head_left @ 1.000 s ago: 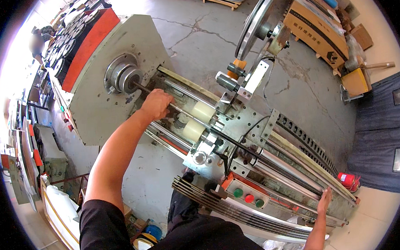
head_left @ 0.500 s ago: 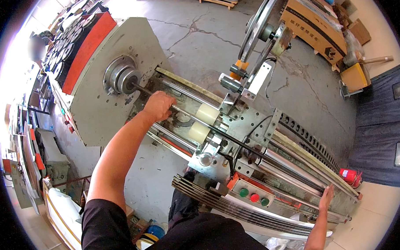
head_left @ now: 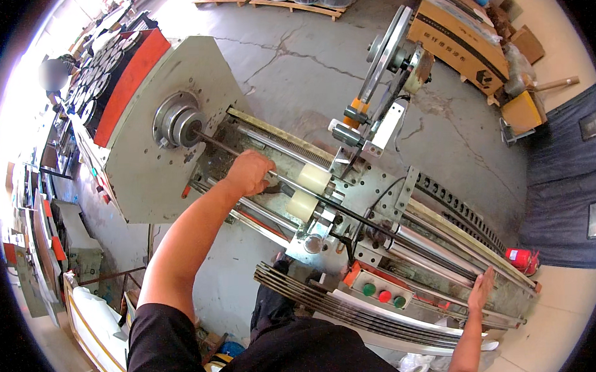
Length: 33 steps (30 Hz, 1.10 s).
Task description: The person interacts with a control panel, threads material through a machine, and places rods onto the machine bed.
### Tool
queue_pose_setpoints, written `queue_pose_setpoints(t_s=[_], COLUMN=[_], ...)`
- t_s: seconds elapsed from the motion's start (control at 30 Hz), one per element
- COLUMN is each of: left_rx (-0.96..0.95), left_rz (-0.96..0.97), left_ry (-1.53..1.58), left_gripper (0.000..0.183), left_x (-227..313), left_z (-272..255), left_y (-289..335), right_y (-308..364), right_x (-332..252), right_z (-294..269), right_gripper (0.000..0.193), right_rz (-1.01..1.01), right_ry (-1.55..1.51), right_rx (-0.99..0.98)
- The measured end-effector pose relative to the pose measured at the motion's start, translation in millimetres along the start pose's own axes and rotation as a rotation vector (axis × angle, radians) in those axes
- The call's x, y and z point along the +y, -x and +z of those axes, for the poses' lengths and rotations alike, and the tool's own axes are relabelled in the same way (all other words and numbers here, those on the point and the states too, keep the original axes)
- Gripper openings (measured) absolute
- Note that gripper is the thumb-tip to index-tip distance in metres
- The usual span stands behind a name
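Note:
A long thin metal rod (head_left: 359, 214) runs diagonally from the round chuck (head_left: 189, 128) of a grey machine (head_left: 137, 172) toward the lower right. My left hand (head_left: 250, 173) is closed around this rod, between the chuck and two cream rollers (head_left: 314, 178). Past the rollers, the rod crosses a metal carriage plate (head_left: 370, 183). At the far right end of the machine bed, my right hand (head_left: 481, 290) has its fingers stretched out, beside the rod's end and the steel rails (head_left: 438, 253). Whether its palm touches the rod's end, I cannot tell.
Before my body lie several slim rods (head_left: 315, 297) and a control box (head_left: 380, 292) with green and red buttons. A wheel on an arm (head_left: 384, 55) rises behind the carriage. A red extinguisher (head_left: 522, 261) stands right; a large carton (head_left: 460, 46) lies farther back.
My left hand has slid slightly along the rod, away from the chuck and toward the rollers. The right hand has stayed near the bed's end. The whole view has shifted a little.

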<state>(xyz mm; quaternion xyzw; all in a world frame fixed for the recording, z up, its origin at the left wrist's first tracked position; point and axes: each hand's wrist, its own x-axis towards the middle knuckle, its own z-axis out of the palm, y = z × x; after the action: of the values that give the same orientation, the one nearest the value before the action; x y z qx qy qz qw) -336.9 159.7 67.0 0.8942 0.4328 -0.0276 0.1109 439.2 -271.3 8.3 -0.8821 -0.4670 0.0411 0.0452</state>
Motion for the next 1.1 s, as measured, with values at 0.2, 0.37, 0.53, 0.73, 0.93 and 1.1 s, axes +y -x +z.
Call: queue_pose_setpoints(t_s=[0.2, 0.37, 0.53, 0.73, 0.93, 1.1], left_rx=[-0.006, -0.021, 0.036, 0.010, 0.075, -0.004], left_rz=[0.013, 0.070, 0.089, 0.054, -0.017, -0.034], left_ry=[0.043, 0.044, 0.082, 0.076, 0.037, -0.048], left_gripper=[0.040, 0.036, 0.042, 0.045, 0.058, 0.063], left_x=[17, 30, 15, -35, -91, -104], left_z=[5, 4, 8, -2, -7, -4], left_y=[-6, -11, 0, 9, 24, 22], right_y=[4, 14, 21, 42, 52, 54], right_x=[-49, -111, -176, -223, -244, -261], right_z=[1, -1, -6, -17, -24, -24], right_gripper=[0.069, 0.072, 0.076, 0.071, 0.068, 0.067], right_rz=[-0.121, -0.200, -0.306, -0.360, -0.367, -0.329], right_ry=[-0.013, 0.002, -0.016, -0.064, -0.062, -0.053], right_rx=[0.003, 0.013, 0.016, -0.016, -0.017, -0.013])
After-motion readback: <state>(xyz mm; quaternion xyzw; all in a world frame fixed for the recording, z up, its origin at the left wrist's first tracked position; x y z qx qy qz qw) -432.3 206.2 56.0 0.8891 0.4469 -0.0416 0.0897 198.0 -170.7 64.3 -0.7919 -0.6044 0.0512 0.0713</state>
